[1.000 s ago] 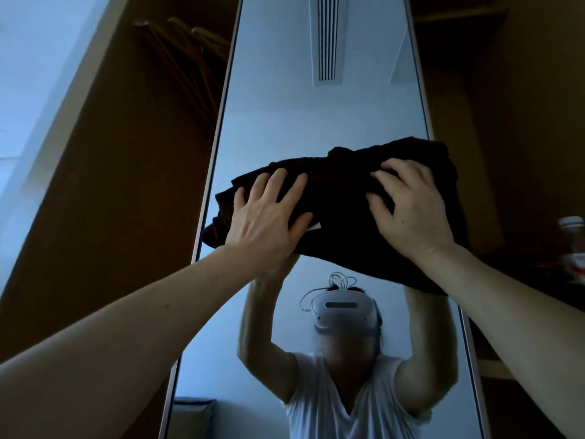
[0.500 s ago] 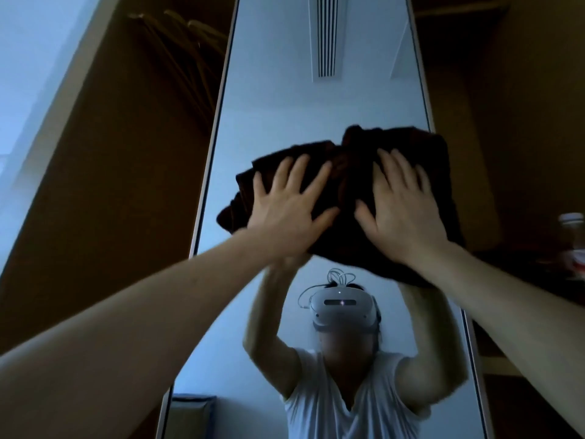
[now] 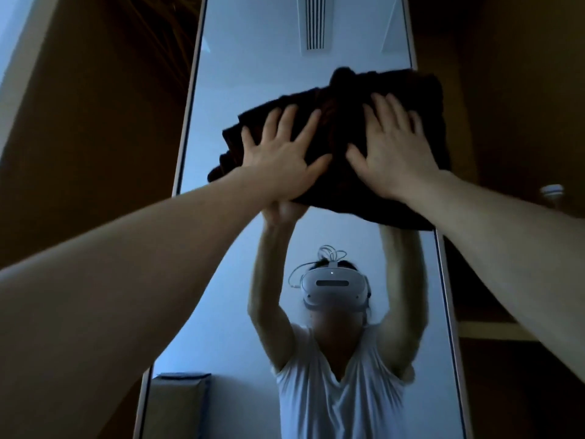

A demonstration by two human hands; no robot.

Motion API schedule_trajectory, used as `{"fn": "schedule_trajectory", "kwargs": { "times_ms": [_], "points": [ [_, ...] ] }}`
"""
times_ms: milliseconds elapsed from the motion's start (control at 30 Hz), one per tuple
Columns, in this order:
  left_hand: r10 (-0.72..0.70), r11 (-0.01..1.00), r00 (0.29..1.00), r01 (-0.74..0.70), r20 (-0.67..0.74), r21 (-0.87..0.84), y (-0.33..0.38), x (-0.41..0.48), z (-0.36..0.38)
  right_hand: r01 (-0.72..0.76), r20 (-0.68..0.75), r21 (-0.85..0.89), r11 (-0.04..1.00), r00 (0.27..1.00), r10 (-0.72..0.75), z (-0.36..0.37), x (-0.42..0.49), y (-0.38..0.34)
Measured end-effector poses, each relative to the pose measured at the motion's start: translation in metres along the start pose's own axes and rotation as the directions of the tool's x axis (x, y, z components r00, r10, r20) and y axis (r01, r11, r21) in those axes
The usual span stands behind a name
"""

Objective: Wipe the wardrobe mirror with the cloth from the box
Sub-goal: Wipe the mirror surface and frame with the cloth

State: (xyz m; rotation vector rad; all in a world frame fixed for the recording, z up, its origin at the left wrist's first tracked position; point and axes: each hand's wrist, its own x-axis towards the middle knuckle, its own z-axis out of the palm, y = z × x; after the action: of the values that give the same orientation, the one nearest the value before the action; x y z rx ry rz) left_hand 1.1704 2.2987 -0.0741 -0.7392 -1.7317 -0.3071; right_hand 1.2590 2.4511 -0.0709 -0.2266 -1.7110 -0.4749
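Bare glass of the mirror (image 3: 269,58) lies open above the cloth (image 3: 342,99), up to the top centre of the frame, and again below it through the lower middle. The cloth spans nearly the full width: a narrow strip of glass shows at its left end, while its right end laps over the mirror's right frame edge. The left hand (image 3: 281,156) and right hand (image 3: 395,153) lie flat on it, side by side. Brown wardrobe panels (image 3: 95,122) flank the mirror. At the right edge of the frame a white-capped bottle (image 3: 552,192) stands just above the right forearm, with a shelf (image 3: 487,331) lower down.
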Motion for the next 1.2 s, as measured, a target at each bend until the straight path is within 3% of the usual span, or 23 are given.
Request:
{"fn": "schedule_trajectory", "kwargs": {
  "times_ms": [133, 233, 333, 500, 633, 800, 900, 1000, 1100, 1200],
  "points": [
    [0.011, 1.0, 0.999, -0.011, -0.038, 0.021, 0.002, -0.005, 0.003, 0.006, -0.06, 0.001, 1.0, 0.998, -0.006, 0.006, -0.007, -0.002],
    [0.076, 0.996, 0.992, -0.071, -0.097, 0.057, 0.005, -0.053, 0.023, 0.065, -0.138, 0.016, 0.998, 0.988, -0.062, 0.016, -0.056, -0.007],
    [0.142, 0.989, 0.981, -0.135, -0.133, 0.06, 0.012, -0.114, 0.043, 0.083, -0.122, 0.029, 0.996, 0.989, -0.079, 0.021, -0.118, -0.018],
    [0.272, 0.96, 0.961, -0.267, -0.056, 0.089, 0.026, -0.219, 0.07, 0.091, 0.031, 0.074, 0.993, 0.995, -0.094, 0.025, -0.246, -0.043],
    [0.393, 0.913, 0.915, -0.4, 0.088, 0.087, 0.028, -0.284, 0.081, 0.191, 0.186, 0.114, 0.975, 0.96, -0.209, 0.029, -0.318, -0.048],
    [0.382, 0.919, 0.924, -0.382, 0.016, 0.1, 0.018, -0.246, 0.074, 0.247, 0.116, 0.132, 0.96, 0.958, -0.263, 0.029, -0.27, -0.035],
    [0.279, 0.955, 0.958, -0.271, -0.06, 0.121, 0.009, -0.191, 0.063, 0.234, 0.056, 0.086, 0.968, 0.969, -0.239, 0.024, -0.199, -0.025],
    [0.159, 0.983, 0.986, -0.154, -0.043, 0.099, 0.004, -0.159, 0.052, 0.18, 0.037, 0.066, 0.981, 0.982, -0.183, 0.017, -0.151, -0.02],
    [0.134, 0.987, 0.989, -0.127, -0.062, 0.102, 0.007, -0.165, 0.055, 0.107, -0.024, 0.049, 0.993, 0.994, -0.106, 0.021, -0.162, -0.031],
    [0.211, 0.973, 0.975, -0.202, -0.076, 0.107, 0.01, -0.209, 0.069, 0.134, -0.024, 0.087, 0.987, 0.991, -0.132, 0.029, -0.216, -0.047]
  ]
}}
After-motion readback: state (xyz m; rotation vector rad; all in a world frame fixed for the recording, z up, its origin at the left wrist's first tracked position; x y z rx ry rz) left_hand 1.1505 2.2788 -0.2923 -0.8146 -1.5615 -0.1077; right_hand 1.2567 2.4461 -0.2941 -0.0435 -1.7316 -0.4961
